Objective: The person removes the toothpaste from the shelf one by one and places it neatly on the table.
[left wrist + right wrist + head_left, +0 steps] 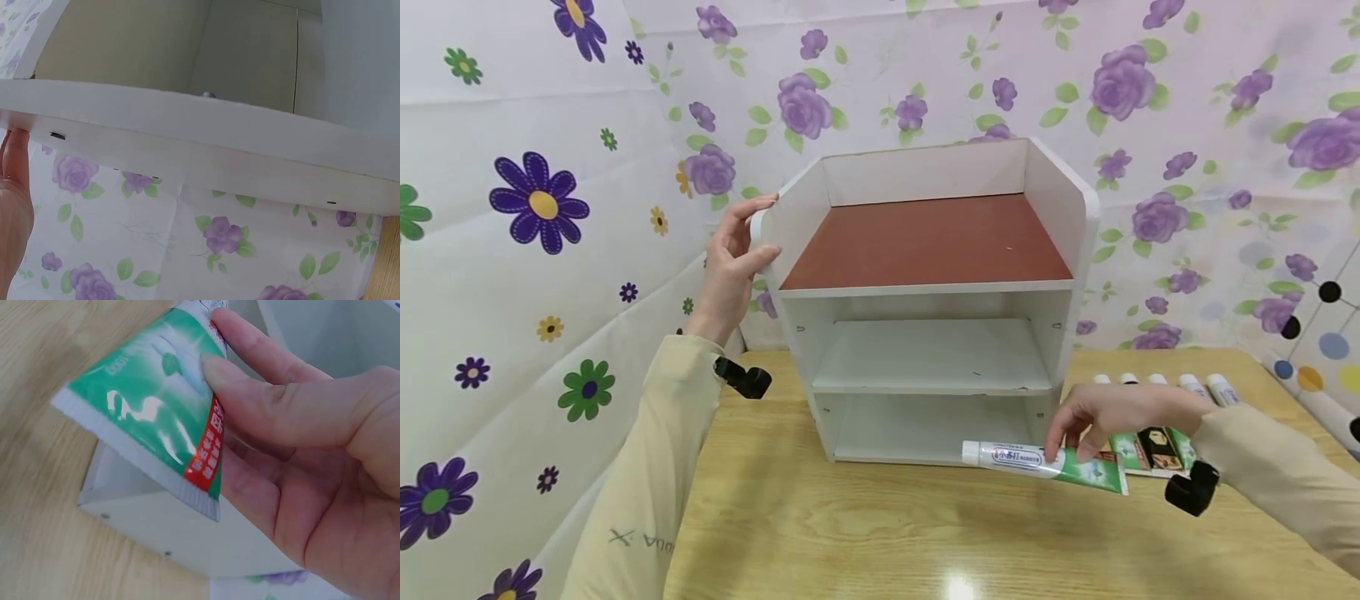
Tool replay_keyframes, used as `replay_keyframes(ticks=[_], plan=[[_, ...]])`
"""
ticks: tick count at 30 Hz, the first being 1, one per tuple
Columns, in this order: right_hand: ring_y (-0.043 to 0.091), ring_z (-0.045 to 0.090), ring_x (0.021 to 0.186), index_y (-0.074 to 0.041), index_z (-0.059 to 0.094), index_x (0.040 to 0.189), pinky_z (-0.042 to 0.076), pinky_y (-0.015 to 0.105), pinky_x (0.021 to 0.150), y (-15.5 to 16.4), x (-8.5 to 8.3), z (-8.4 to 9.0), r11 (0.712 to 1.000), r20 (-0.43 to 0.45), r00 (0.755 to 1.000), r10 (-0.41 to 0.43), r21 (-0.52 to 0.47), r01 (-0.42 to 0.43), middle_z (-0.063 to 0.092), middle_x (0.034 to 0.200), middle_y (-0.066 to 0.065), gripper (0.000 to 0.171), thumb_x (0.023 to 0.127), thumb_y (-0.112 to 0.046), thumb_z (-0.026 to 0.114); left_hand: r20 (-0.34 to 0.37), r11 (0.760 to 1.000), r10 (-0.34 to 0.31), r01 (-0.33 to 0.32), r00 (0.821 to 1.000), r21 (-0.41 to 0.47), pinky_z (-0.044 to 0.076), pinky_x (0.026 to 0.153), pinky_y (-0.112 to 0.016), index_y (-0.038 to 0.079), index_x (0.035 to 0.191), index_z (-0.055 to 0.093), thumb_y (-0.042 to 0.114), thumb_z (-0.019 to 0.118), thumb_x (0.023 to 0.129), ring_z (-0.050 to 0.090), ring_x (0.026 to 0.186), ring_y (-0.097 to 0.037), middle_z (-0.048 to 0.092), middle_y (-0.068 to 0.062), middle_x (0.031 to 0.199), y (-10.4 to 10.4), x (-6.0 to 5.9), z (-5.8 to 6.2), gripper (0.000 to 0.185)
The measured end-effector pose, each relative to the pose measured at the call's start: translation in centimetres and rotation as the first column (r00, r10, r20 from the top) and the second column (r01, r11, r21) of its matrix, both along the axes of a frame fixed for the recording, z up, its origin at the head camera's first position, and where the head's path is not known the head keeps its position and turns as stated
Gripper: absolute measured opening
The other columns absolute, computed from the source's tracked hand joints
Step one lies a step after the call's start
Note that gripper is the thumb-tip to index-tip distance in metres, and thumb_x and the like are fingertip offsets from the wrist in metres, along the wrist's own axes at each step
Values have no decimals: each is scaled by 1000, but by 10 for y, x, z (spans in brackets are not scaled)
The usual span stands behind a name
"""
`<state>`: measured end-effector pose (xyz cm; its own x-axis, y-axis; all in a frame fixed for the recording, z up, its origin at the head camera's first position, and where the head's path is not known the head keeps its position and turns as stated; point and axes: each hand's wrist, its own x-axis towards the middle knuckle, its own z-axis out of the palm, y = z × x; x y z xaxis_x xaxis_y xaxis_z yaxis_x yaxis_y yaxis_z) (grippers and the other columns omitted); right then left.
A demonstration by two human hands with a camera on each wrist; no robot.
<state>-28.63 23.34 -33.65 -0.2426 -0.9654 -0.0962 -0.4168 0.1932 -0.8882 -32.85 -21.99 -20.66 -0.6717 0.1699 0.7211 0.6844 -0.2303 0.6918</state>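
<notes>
A white three-tier shelf unit (1060,208) with a brown top board stands on the wooden table (880,533). My left hand (733,258) grips the upper left corner of its side panel (187,150); the left hand's fingers (15,187) show at that panel's edge in the left wrist view. My right hand (1112,417) pinches a green and white toothpaste tube (1045,462) just above the table, in front of the shelf's lower right corner, cap pointing left. The right wrist view shows thumb and fingers of the right hand (300,444) on the toothpaste tube (156,400) near its crimped end.
Several more toothpaste tubes (1157,417) lie side by side on the table to the right of the shelf, partly hidden by my right hand. Floral cloth (535,208) covers the walls behind and to the left. Open tabletop lies in front of the shelf.
</notes>
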Motion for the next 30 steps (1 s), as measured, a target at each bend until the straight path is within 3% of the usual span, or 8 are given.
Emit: replay_keyframes(ticks=[7, 11, 15, 21, 25, 30], plan=[[9, 49, 65, -1, 62, 110, 47, 23, 53, 27, 3, -15, 1000, 62, 998, 9, -27, -7, 62, 96, 17, 28, 83, 6, 56, 4, 1000, -9, 9, 1000, 4, 42, 80, -31, 8, 123, 51, -13, 51, 80, 37, 115, -29, 36, -11, 136, 0, 0, -2, 48], [19, 48, 57, 1, 61, 111, 47, 27, 50, 42, 4, -19, 1000, 83, 997, -2, -28, 4, 61, 95, 19, 28, 84, 7, 55, -5, 1000, -8, 8, 1000, 16, 42, 79, -30, 7, 122, 52, -14, 50, 78, 37, 114, -29, 36, -12, 135, 0, 0, -1, 48], [27, 34, 46, 1, 62, 110, 40, 26, 40, 54, 4, -20, 999, 104, 994, -45, 7, 44, 60, 84, 21, 28, 84, 8, 54, -8, 1000, -8, 9, 1000, 22, 42, 80, -30, 7, 121, 52, -14, 50, 78, 37, 114, -29, 37, -12, 135, 0, 0, 0, 48], [31, 28, 42, 2, 61, 110, 34, 22, 38, 72, -5, -23, 1000, 109, 994, -19, 2, 19, 53, 68, 24, 28, 84, 10, 52, 3, 1000, -1, 1, 1000, 9, 43, 80, -32, 7, 122, 52, -14, 50, 78, 39, 112, -29, 37, -12, 134, 1, 0, 1, 49], [32, 25, 46, 4, 60, 109, 26, 31, 35, 86, -5, -26, 998, 120, 991, -59, 8, 58, 51, 69, 27, 30, 81, 12, 53, 12, 1000, 7, -7, 1000, 0, 43, 80, -33, 8, 122, 52, -14, 50, 78, 39, 112, -29, 37, -11, 134, 1, 0, 0, 49], [33, 24, 46, 6, 59, 109, 25, 40, 37, 102, -5, -22, 994, 143, 983, -111, 32, 108, 50, 70, 28, 29, 82, 13, 52, 1, 1000, 10, -10, 1000, 10, 43, 80, -32, 7, 121, 52, -15, 50, 78, 38, 113, -29, 37, -11, 134, 0, 1, 0, 49]])
